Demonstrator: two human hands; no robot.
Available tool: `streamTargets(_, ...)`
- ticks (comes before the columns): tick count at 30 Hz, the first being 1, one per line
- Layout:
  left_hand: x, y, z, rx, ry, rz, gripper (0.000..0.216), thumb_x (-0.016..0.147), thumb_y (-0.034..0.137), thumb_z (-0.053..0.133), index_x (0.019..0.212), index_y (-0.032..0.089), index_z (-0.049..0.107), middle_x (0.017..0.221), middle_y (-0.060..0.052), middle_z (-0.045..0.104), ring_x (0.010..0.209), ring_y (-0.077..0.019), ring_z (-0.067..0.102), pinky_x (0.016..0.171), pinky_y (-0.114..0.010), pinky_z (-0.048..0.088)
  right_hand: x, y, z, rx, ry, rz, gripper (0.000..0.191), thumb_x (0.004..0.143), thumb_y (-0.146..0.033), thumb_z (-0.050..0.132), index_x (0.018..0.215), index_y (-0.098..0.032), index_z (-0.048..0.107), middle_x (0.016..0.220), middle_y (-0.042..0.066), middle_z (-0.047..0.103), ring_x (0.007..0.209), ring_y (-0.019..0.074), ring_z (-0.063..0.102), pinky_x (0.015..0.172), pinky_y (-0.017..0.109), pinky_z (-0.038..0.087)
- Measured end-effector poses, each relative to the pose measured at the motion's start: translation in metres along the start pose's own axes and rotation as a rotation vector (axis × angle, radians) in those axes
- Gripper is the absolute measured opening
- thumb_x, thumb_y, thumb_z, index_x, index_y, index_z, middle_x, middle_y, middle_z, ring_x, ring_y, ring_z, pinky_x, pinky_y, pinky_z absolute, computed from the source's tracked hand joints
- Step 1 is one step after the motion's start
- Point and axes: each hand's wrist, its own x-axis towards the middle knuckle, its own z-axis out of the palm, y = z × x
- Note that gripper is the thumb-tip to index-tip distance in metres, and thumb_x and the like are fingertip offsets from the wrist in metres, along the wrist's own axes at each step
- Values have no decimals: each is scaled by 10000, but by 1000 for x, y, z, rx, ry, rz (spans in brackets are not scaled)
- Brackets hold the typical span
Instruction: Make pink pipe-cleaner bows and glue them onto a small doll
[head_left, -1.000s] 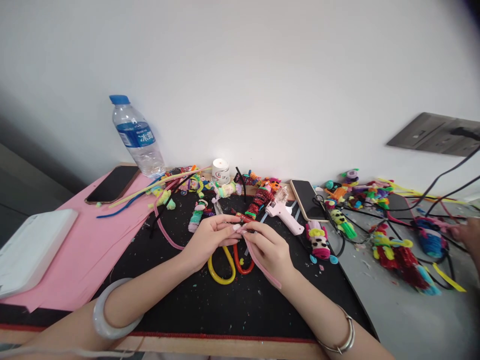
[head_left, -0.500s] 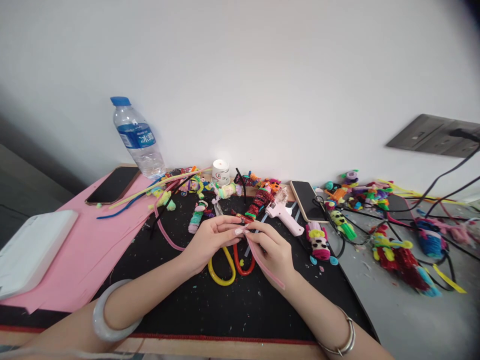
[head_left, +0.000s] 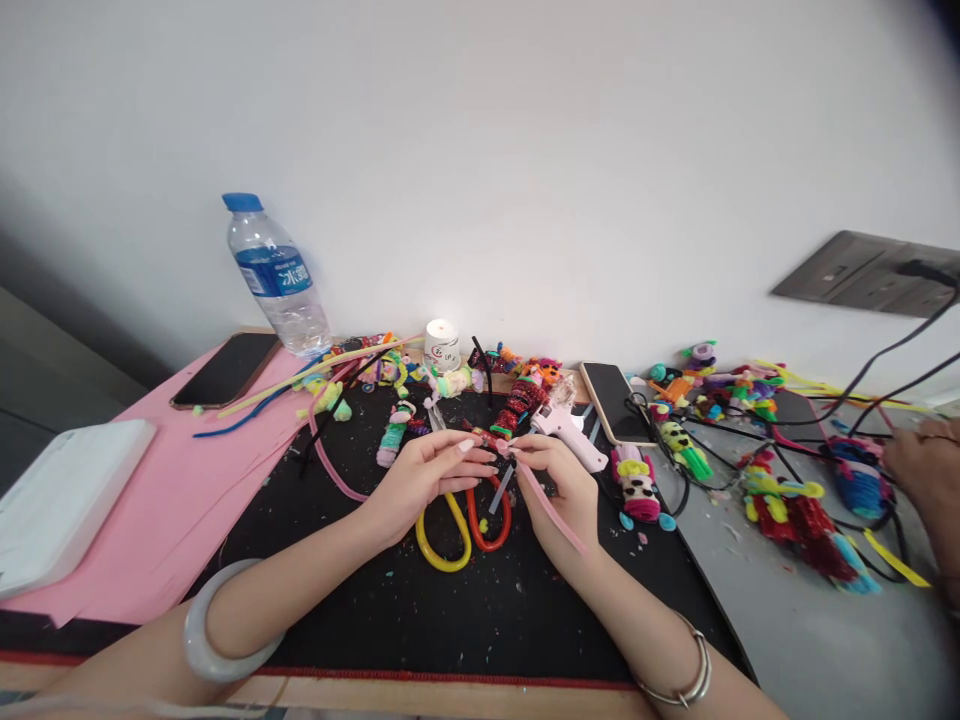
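Over the black mat (head_left: 420, 610) my left hand (head_left: 426, 478) and my right hand (head_left: 559, 490) meet at their fingertips. Both pinch one end of a pink pipe cleaner (head_left: 551, 510), which trails down across my right palm toward the wrist. Under my hands lie scissors with a yellow and a red handle loop (head_left: 459, 530). A pink glue gun (head_left: 568, 430) lies just beyond my right hand. A pale bangle is on my left wrist, a silver one on my right.
A water bottle (head_left: 274, 275), a dark phone (head_left: 225, 368) on pink paper (head_left: 161, 480), a white box (head_left: 64, 495), a small white cup (head_left: 441, 343), a second phone (head_left: 615, 400), several pipe-cleaner figures (head_left: 637, 483) and cables. Another person's hand (head_left: 919, 470) at the far right.
My right hand has turned and lifted, sliding right, so the pink pipe cleaner swung with it. The other person's hand has come back into view at the right edge.
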Motion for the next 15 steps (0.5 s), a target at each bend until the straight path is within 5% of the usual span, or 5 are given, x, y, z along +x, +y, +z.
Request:
streamTargets(8,0,2,0,152,26,123,239,752,264,643,952,155,571,609,45,536,538,-72,535,539,-177,426,-1,1,0,100,-12,63,115,818,-116,545,790,-204,614,915,71,635,856,189,612,772,348,486)
streamTargets(15,-3,4,3,137,-44,138,174,809,292,544,960,222,492,567,98,351,390,-26,279,414,-153,267,-1,1,-1,102,-14,64,122,823,-136,545,802,-213,637,915,67,637,851,190,614,766,343,494)
